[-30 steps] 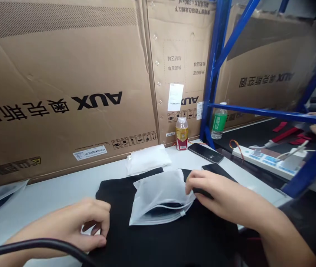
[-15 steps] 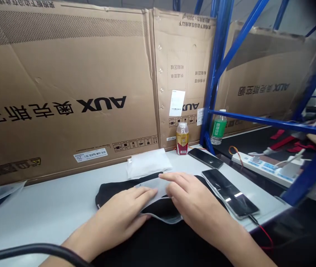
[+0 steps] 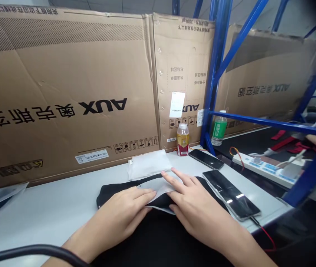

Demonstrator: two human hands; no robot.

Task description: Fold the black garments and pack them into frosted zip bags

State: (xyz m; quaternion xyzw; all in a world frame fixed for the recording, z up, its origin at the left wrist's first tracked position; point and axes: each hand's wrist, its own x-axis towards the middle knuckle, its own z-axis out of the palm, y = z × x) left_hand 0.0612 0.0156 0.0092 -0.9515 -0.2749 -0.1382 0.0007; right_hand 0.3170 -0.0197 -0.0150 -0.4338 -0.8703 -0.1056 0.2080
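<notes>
A frosted plastic bag (image 3: 158, 184) lies over a dark, folded fabric item (image 3: 108, 190) at the front of the table, its mouth facing me and gaping slightly. My left hand (image 3: 123, 209) pinches the left side of the mouth, fingers on top and thumb below the lip. On the right side, my right hand (image 3: 193, 202) has its thumb at the lower lip and its fingers over the upper sheet, index and middle fingers stretched forward. Both hands hide much of the bag. What is inside the mouth looks black.
Behind the hands lies a stack of white plastic bags (image 3: 149, 164). A yellow-red bottle (image 3: 183, 140) and two phones (image 3: 231, 194) are to the right, one cabled. Large cartons (image 3: 63, 81) and a blue rack (image 3: 216, 74) border the table. A black cable (image 3: 35, 250) crosses lower left.
The mouth of the bag has narrowed as its lower lip rose toward the upper sheet. My right hand's fingers have shifted slightly forward and spread; its thumb now shows at the lip.
</notes>
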